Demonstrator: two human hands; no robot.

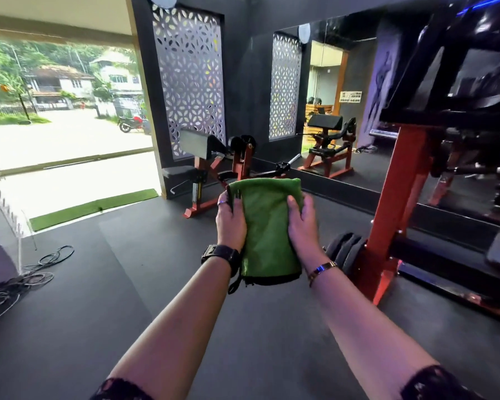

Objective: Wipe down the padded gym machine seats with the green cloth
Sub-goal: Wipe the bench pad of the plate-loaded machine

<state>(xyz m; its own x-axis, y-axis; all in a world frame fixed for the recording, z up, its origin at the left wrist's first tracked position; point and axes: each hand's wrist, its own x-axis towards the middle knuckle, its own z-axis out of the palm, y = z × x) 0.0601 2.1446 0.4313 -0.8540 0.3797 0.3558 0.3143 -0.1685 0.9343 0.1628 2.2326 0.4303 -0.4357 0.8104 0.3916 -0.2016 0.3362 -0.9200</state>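
Cloth (pixel 269 226), green and folded, was found held up in the air between both hands, above the dark floor (pixel 127 284). The left hand (pixel 231 223) was seen gripping the cloth's left edge, fingers curled over it. The right hand (pixel 303 223) was seen gripping the right edge, thumb laid on the front, fingers wrapped behind. The cloth's lower end hung between the wrists. A padded seat (pixel 181 172) on a red-framed machine (pixel 237 160) was noted beyond, well apart from the cloth.
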